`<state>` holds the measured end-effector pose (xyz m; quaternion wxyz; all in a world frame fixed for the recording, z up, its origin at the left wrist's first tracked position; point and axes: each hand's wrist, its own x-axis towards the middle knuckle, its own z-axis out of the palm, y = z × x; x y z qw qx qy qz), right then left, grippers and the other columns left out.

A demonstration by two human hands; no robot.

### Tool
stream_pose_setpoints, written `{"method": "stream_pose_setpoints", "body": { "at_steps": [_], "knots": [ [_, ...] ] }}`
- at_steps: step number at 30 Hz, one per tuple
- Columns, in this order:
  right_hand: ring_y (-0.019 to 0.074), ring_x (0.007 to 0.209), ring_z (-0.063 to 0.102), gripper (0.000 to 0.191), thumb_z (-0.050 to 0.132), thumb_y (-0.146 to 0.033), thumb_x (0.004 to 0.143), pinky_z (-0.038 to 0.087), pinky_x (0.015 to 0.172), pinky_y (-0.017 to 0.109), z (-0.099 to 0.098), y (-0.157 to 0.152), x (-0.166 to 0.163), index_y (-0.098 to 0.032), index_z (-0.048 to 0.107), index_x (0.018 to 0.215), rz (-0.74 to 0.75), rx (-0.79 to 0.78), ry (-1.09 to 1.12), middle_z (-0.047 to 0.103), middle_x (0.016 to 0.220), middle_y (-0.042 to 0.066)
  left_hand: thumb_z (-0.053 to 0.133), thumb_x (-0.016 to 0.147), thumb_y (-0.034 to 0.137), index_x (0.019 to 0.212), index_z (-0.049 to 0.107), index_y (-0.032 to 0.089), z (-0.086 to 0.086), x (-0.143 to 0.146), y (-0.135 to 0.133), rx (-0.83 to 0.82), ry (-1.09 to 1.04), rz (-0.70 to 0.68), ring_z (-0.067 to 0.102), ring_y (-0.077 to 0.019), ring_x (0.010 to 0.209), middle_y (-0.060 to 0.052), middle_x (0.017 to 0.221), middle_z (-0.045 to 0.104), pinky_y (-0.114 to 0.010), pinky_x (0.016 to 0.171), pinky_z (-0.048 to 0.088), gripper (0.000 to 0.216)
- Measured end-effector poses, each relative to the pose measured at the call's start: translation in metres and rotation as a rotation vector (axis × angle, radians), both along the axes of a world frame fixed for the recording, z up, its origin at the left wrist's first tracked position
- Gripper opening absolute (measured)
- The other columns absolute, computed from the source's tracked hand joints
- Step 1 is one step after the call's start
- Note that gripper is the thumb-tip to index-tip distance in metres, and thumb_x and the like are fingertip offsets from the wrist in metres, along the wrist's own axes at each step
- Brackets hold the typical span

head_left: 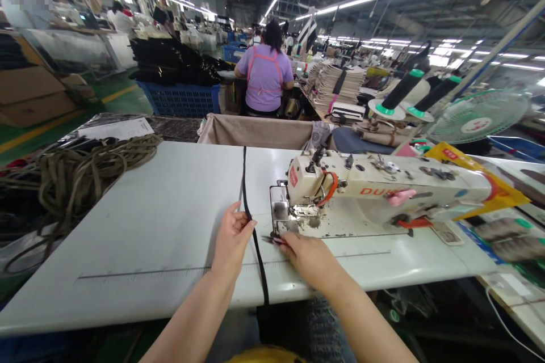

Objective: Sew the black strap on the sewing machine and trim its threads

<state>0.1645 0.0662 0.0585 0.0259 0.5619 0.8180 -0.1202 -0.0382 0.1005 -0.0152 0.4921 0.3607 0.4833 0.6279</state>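
A long, thin black strip [258, 250] lies across the white table [170, 227], going from the far edge to the near edge. The left hand [233, 238] pinches it near the middle, with the thumb and fingers close together on it. The right hand [309, 258] is just to the right of the strip. Its fingers hold a small pointed tool [276, 240], with the tip facing the strip. A ruler line [149, 274] runs along the table, and the strip crosses over it. Next to the right hand is a big white sewing machine [361, 193]. Far to the left is a messy pile of greenish-brown straps [80, 176]. Behind the table is a tan cloth bin [259, 131]. Past that, a person in a purple top [263, 82] sits facing away, near a blue basket [181, 100] full of black things.
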Motion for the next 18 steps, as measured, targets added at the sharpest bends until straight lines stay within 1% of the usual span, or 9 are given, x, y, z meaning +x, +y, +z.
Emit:
{"method": "stream_pose_setpoints", "body": {
  "at_steps": [2, 4, 7, 9, 12, 14, 15, 16, 18],
  "knots": [
    [0.0218, 0.090, 0.075, 0.023, 0.047, -0.034, 0.116, 0.048, 0.077, 0.029, -0.007, -0.010, 0.015, -0.023, 0.066, 0.110, -0.036, 0.041, 0.110, 0.079, 0.102, 0.005, 0.079, 0.083, 0.033, 0.147, 0.053, 0.022, -0.002, -0.001, 0.000, -0.003, 0.028, -0.009, 0.071, -0.0197, 0.098, -0.004, 0.104, 0.072, -0.035, 0.092, 0.056, 0.070],
    [0.0213, 0.089, 0.074, 0.029, 0.042, -0.037, 0.116, 0.049, 0.077, 0.030, -0.017, -0.016, 0.037, -0.024, 0.066, 0.107, -0.124, 0.097, 0.215, 0.078, 0.102, 0.005, 0.074, 0.086, 0.032, 0.140, 0.062, 0.022, -0.004, -0.003, 0.001, -0.011, 0.120, -0.073, 0.070, -0.0197, 0.096, -0.004, 0.102, 0.071, -0.035, 0.090, 0.055, 0.056],
    [0.0234, 0.095, 0.073, 0.035, 0.039, -0.040, 0.115, 0.052, 0.083, 0.033, -0.030, -0.018, 0.075, -0.022, 0.068, 0.108, -0.286, 0.215, 0.293, 0.077, 0.103, 0.008, 0.066, 0.085, 0.023, 0.126, 0.075, 0.024, -0.002, -0.007, 0.004, -0.014, 0.401, -0.150, 0.065, -0.0184, 0.081, -0.003, 0.098, 0.067, -0.035, 0.081, 0.054, 0.041],
    [0.0266, 0.097, 0.071, 0.037, 0.039, -0.040, 0.114, 0.053, 0.089, 0.038, -0.036, -0.017, 0.096, -0.020, 0.070, 0.108, -0.364, 0.336, 0.236, 0.076, 0.102, 0.012, 0.062, 0.082, 0.015, 0.117, 0.080, 0.025, 0.002, -0.009, 0.008, 0.004, 0.624, -0.178, 0.061, -0.0175, 0.072, -0.003, 0.095, 0.064, -0.035, 0.076, 0.053, 0.040],
    [0.0333, 0.102, 0.067, 0.038, 0.044, -0.039, 0.112, 0.053, 0.094, 0.048, -0.041, -0.020, 0.106, -0.015, 0.073, 0.118, -0.407, 0.569, 0.037, 0.072, 0.111, 0.019, 0.061, 0.081, 0.008, 0.109, 0.082, 0.024, 0.008, -0.010, 0.015, 0.056, 0.892, -0.195, 0.062, -0.0196, 0.074, -0.004, 0.092, 0.063, -0.037, 0.080, 0.055, 0.038],
    [0.0346, 0.108, 0.064, 0.037, 0.047, -0.037, 0.112, 0.052, 0.096, 0.050, -0.044, -0.024, 0.096, -0.012, 0.070, 0.129, -0.321, 0.703, 0.003, 0.069, 0.119, 0.021, 0.061, 0.083, 0.006, 0.107, 0.081, 0.021, 0.013, -0.012, 0.018, 0.087, 1.028, -0.209, 0.065, -0.0222, 0.081, -0.006, 0.096, 0.065, -0.039, 0.085, 0.055, 0.035],
    [0.0335, 0.110, 0.063, 0.036, 0.049, -0.035, 0.113, 0.053, 0.097, 0.049, -0.045, -0.027, 0.087, -0.012, 0.068, 0.133, -0.236, 0.740, 0.035, 0.068, 0.120, 0.020, 0.061, 0.086, 0.006, 0.106, 0.081, 0.020, 0.014, -0.012, 0.019, 0.094, 1.093, -0.224, 0.066, -0.0235, 0.084, -0.008, 0.098, 0.066, -0.040, 0.086, 0.054, 0.032],
    [0.0315, 0.111, 0.063, 0.034, 0.049, -0.030, 0.113, 0.053, 0.099, 0.047, -0.046, -0.029, 0.076, -0.013, 0.066, 0.136, -0.127, 0.755, 0.086, 0.068, 0.121, 0.019, 0.060, 0.089, 0.007, 0.103, 0.081, 0.020, 0.016, -0.013, 0.020, 0.095, 1.155, -0.240, 0.067, -0.0248, 0.087, -0.009, 0.100, 0.067, -0.040, 0.086, 0.054, 0.029],
    [0.0276, 0.113, 0.063, 0.032, 0.048, -0.020, 0.112, 0.053, 0.102, 0.043, -0.047, -0.031, 0.051, -0.015, 0.064, 0.139, 0.106, 0.725, 0.177, 0.069, 0.123, 0.016, 0.058, 0.095, 0.013, 0.097, 0.081, 0.022, 0.020, -0.015, 0.021, 0.095, 1.255, -0.257, 0.069, -0.0270, 0.090, -0.009, 0.099, 0.068, -0.040, 0.084, 0.053, 0.025]
  ]
}}
